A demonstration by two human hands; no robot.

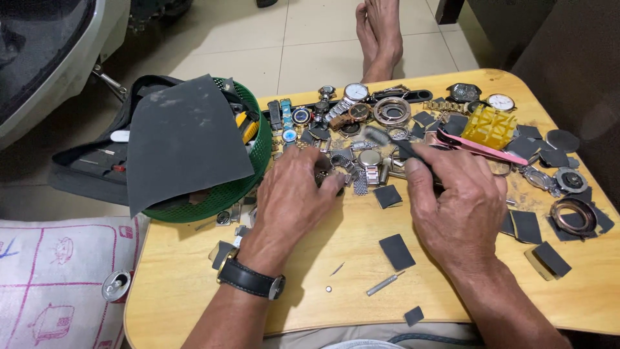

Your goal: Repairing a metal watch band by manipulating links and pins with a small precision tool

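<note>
While left hand (294, 194) covers watch band (354, 176), right hand (455, 207) hides brush (391, 143) handle.

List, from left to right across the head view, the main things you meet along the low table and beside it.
Patterned cushion → green basket under a dark abrasive sheet → left hand → right hand → yellow plastic holder → round copper-coloured ring.

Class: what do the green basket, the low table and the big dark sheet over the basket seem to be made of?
Green basket: likely plastic, moulded mesh. Table: pale wood or laminate, smooth with faint grain. Dark sheet: probably sandpaper, matte grey, dusty smudges.
</note>
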